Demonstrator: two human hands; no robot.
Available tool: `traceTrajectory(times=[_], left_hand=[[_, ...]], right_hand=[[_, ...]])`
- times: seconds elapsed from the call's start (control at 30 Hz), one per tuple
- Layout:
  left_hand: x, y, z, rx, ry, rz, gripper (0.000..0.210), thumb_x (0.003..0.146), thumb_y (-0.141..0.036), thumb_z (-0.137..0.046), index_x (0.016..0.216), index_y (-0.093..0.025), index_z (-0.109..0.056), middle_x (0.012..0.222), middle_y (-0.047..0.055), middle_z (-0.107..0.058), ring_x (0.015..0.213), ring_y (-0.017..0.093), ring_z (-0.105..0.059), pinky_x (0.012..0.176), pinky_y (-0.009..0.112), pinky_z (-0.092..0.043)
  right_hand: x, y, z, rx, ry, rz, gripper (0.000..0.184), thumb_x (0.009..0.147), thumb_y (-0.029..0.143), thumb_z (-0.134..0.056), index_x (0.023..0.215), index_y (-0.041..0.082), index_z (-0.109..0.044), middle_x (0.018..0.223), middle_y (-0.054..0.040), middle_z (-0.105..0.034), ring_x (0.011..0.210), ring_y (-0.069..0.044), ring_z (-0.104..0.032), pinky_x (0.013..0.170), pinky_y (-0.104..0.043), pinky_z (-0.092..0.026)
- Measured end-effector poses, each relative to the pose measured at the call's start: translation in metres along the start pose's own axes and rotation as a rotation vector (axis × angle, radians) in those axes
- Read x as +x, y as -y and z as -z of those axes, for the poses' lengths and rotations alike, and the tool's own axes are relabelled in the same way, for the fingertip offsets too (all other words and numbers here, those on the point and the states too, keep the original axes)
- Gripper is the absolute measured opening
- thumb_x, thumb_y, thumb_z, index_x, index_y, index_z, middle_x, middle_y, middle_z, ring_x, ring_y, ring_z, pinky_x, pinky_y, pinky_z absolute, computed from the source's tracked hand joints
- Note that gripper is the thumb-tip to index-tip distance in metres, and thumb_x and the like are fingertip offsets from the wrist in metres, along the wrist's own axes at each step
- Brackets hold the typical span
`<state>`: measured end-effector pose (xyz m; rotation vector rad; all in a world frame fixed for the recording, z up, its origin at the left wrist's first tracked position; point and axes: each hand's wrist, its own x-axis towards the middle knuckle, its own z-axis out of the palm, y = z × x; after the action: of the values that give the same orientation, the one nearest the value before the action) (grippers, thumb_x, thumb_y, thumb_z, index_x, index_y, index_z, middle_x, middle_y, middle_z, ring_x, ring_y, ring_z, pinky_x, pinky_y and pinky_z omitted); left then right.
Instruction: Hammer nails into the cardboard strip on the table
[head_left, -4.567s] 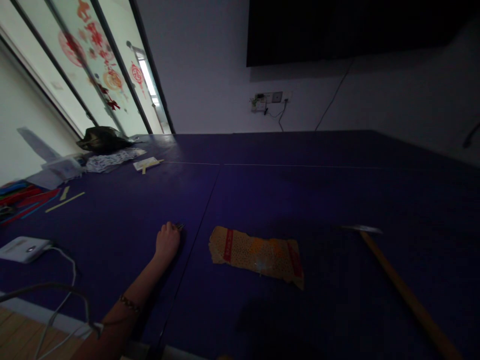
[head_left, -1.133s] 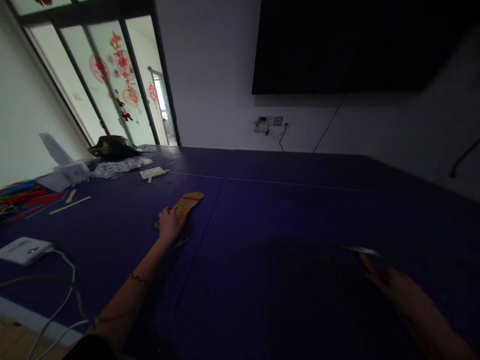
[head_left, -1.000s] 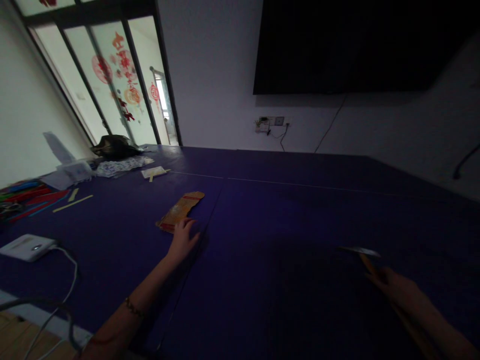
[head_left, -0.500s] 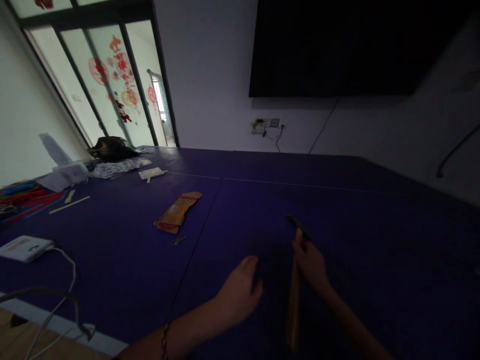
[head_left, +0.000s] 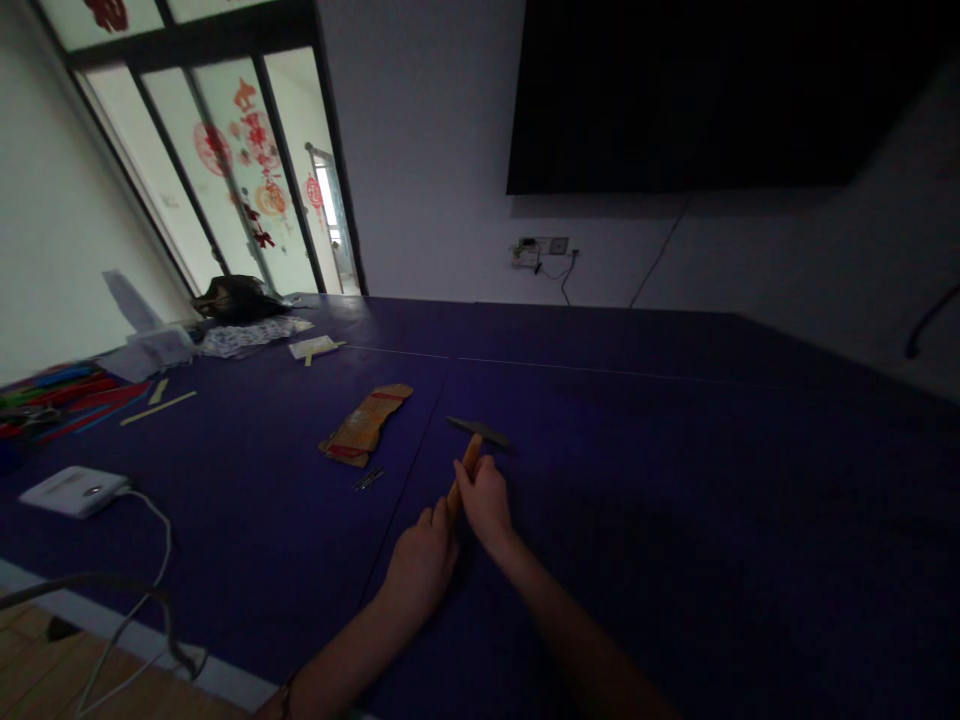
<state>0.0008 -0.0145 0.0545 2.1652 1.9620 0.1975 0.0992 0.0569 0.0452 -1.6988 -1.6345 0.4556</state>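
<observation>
A hammer (head_left: 472,453) in the grip of right hand (head_left: 486,503) and left hand (head_left: 422,558)

Near the centre of the frame, the hammer is tilting up and slightly rightward over a dark blue-purple tabletop (head_left: 637,400); its narrow metal head (head_left: 493,435) is pointing to both sides, above the hands; whether the head is touching the surface cannot be told. The right hand, entering from the lower right, is closing around the wooden handle (head_left: 471,460) just below the head; the left hand, entering from the lower left, is curling around the handle farther down, its fingers lying just beside the right hand and its palm not showing.

Left of the hammer, a torn piece of brown cardboard (head_left: 366,426) with red bands is lying flat and slanting; just below it, some thin metal pins (head_left: 369,479) are resting in a loose cluster. At the left of the frame, a white device (head_left: 75,491) is trailing a pale cable (head_left: 163,520); above it, coloured strips (head_left: 112,403) are lying in a heap; farther up, a black bag (head_left: 236,298) is sitting near a glass door (head_left: 247,170); at the upper right, a dark screen (head_left: 675,95) is hanging on the wall (head_left: 427,150).
</observation>
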Motion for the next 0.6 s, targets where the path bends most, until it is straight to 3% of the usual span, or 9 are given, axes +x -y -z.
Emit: traceTrajectory(times=[0.1, 0.3, 0.47, 0.6], left_hand=[[0.012, 0.025, 0.011, -0.057, -0.039, -0.001, 0.040, 0.082, -0.017, -0.045, 0.122, -0.013, -0.042, 0.108, 0.010, -0.060, 0.092, 0.018, -0.061, 0.080, 0.024, -0.044], [0.053, 0.065, 0.029, 0.155, -0.137, 0.141, 0.038, 0.084, -0.031, -0.040, 0.119, -0.017, -0.044, 0.103, 0.010, -0.064, 0.090, 0.023, -0.062, 0.074, 0.029, -0.044], [0.072, 0.079, 0.024, 0.203, -0.097, 0.192, 0.030, 0.084, -0.031, -0.037, 0.105, -0.016, -0.053, 0.094, 0.011, -0.066, 0.086, 0.024, -0.063, 0.070, 0.029, -0.044], [0.075, 0.082, 0.014, 0.214, -0.074, 0.220, 0.031, 0.083, -0.031, -0.037, 0.105, -0.015, -0.054, 0.090, 0.012, -0.066, 0.086, 0.023, -0.063, 0.070, 0.028, -0.044]], right_hand=[[-0.007, 0.005, 0.000, 0.060, 0.043, 0.093, 0.017, 0.083, 0.033, -0.045, 0.085, 0.017, -0.050, 0.076, -0.0078, -0.067, 0.071, -0.019, -0.065, 0.062, -0.025, -0.046], [-0.042, -0.020, 0.018, 0.109, 0.130, 0.158, 0.019, 0.082, 0.034, -0.046, 0.086, 0.017, -0.051, 0.074, -0.0064, -0.065, 0.063, -0.017, -0.063, 0.062, -0.027, -0.048], [-0.079, -0.059, 0.033, 0.135, 0.234, 0.135, 0.017, 0.081, 0.033, -0.046, 0.086, 0.019, -0.052, 0.077, -0.0064, -0.067, 0.068, -0.018, -0.064, 0.064, -0.028, -0.048], [-0.094, -0.083, 0.045, 0.110, 0.244, 0.080, 0.017, 0.081, 0.034, -0.044, 0.084, 0.019, -0.053, 0.076, -0.0070, -0.068, 0.070, -0.020, -0.065, 0.065, -0.029, -0.047]])
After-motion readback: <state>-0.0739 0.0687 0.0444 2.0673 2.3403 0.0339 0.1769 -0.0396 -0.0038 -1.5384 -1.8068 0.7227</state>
